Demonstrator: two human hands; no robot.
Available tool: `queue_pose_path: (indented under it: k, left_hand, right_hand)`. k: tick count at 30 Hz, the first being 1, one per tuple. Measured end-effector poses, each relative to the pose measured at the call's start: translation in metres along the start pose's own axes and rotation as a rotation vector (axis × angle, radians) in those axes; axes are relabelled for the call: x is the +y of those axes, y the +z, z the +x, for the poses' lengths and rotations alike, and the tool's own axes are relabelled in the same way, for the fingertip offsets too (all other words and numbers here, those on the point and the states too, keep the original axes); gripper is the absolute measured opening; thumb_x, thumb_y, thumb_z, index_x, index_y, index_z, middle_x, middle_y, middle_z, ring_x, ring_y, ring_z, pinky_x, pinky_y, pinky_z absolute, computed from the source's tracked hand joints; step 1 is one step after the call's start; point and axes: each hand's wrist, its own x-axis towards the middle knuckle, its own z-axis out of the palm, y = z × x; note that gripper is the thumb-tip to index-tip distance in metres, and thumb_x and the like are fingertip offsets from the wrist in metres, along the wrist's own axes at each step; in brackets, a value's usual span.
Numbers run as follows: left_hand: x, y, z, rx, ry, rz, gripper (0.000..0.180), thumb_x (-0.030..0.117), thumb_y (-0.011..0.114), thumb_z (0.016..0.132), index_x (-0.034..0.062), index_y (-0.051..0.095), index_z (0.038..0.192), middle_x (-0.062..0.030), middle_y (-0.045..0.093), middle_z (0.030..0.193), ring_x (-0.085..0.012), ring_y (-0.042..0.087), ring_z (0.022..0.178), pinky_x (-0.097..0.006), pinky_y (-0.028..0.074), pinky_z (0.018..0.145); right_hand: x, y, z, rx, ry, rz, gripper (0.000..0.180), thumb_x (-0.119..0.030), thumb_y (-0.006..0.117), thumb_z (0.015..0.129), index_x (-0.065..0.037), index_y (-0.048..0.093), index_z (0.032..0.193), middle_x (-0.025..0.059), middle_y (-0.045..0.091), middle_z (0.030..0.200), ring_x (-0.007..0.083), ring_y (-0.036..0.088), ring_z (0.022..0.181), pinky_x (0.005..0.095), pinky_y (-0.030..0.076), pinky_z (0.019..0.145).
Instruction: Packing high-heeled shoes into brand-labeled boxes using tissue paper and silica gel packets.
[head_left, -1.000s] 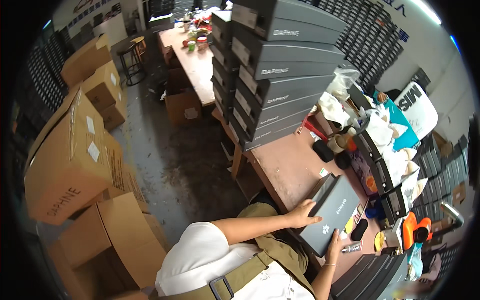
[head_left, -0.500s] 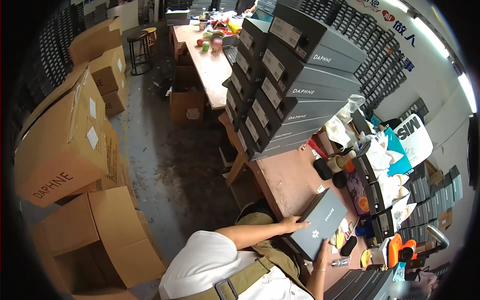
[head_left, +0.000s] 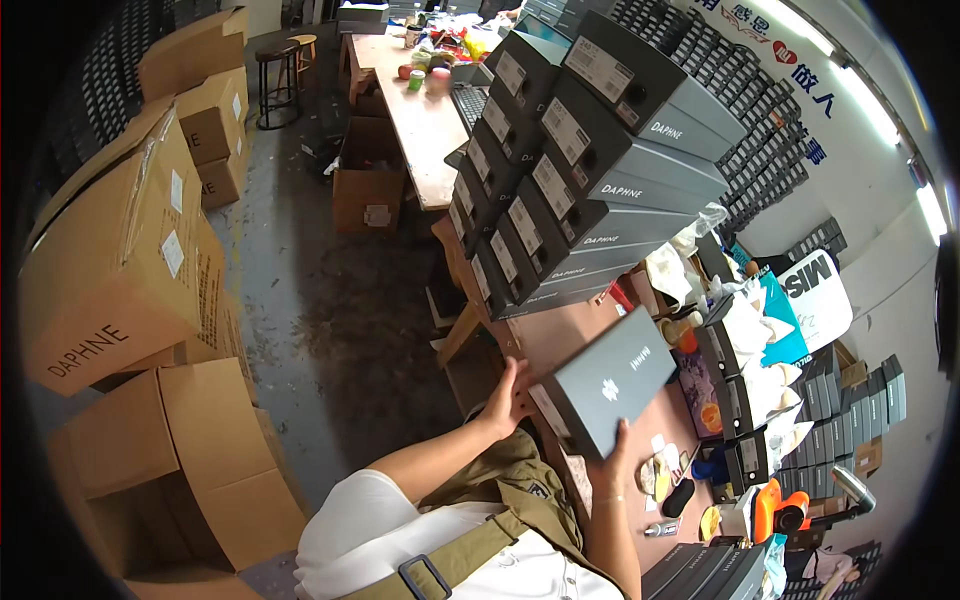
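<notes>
A dark grey shoe box (head_left: 618, 375) with a pale printed mark on its lid is tilted over the work table (head_left: 560, 335). Its near side rests against my right hand (head_left: 612, 458), with the thumb up along the edge and the other fingers hidden beneath. At the labelled left end of the box, my left hand (head_left: 506, 402) stands with fingers stretched and apart from it by a small gap. Beyond the box rises a tall stack of similar grey shoe boxes (head_left: 625, 190) with white end labels.
Along the table's right side lie white paper-stuffed shoes (head_left: 765, 380) in boxes, a black oval item (head_left: 678, 498) and a small tube (head_left: 662, 529). More grey boxes (head_left: 690, 575) stand at the near right. Large cardboard cartons (head_left: 120, 250) line the left, one open carton (head_left: 215, 455) closest.
The shoe box has been lifted and moved away from me, turning so its labelled end shows. My left hand has come off its lid. The view has shifted slightly.
</notes>
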Motion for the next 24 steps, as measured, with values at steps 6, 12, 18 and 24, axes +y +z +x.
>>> queue_pose_path:
  k: [6, 12, 18, 24]
  left_hand:
    - [-0.007, -0.022, 0.010, 0.175, 0.108, 0.182, 0.113, 0.042, 0.079, 0.073, 0.0161, -0.003, 0.147, -0.0108, 0.034, 0.137, -0.0265, 0.042, 0.121, -0.046, 0.040, 0.092]
    - [0.011, -0.026, 0.017, 0.348, 0.158, 0.274, 0.119, 0.035, 0.081, 0.070, 0.0158, -0.007, 0.148, -0.0115, 0.032, 0.142, -0.0247, 0.037, 0.126, -0.050, 0.036, 0.095]
    - [-0.016, -0.027, 0.032, 0.330, 0.231, 0.373, 0.117, 0.048, 0.078, 0.070, 0.0073, 0.000, 0.147, -0.0147, 0.039, 0.131, -0.0212, 0.048, 0.111, -0.034, 0.046, 0.081]
    - [-0.009, -0.032, 0.034, 0.310, 0.245, 0.363, 0.122, 0.048, 0.079, 0.069, 0.0075, -0.005, 0.147, -0.0152, 0.038, 0.134, -0.0225, 0.045, 0.117, -0.036, 0.044, 0.087]
  right_hand:
    - [-0.072, 0.083, 0.047, -0.238, -0.480, -1.091, 0.059, -0.011, 0.062, 0.089, -0.004, 0.033, 0.140, 0.0141, 0.043, 0.136, 0.0256, 0.046, 0.122, 0.0322, 0.043, 0.095]
    - [-0.198, 0.327, -0.014, -0.463, -1.673, -1.646, 0.060, -0.006, 0.074, 0.072, -0.010, 0.049, 0.126, 0.0170, 0.034, 0.143, 0.0360, 0.035, 0.132, 0.0456, 0.036, 0.105]
    - [-0.214, 0.425, 0.005, -0.336, -1.792, -2.510, 0.066, -0.019, 0.084, 0.061, -0.015, 0.053, 0.120, 0.0072, 0.038, 0.142, 0.0289, 0.032, 0.135, 0.0489, 0.034, 0.105]
    - [-0.207, 0.425, 0.017, -0.220, -1.882, -2.539, 0.068, -0.027, 0.084, 0.061, -0.016, 0.053, 0.120, 0.0051, 0.037, 0.142, 0.0259, 0.028, 0.136, 0.0483, 0.035, 0.104]
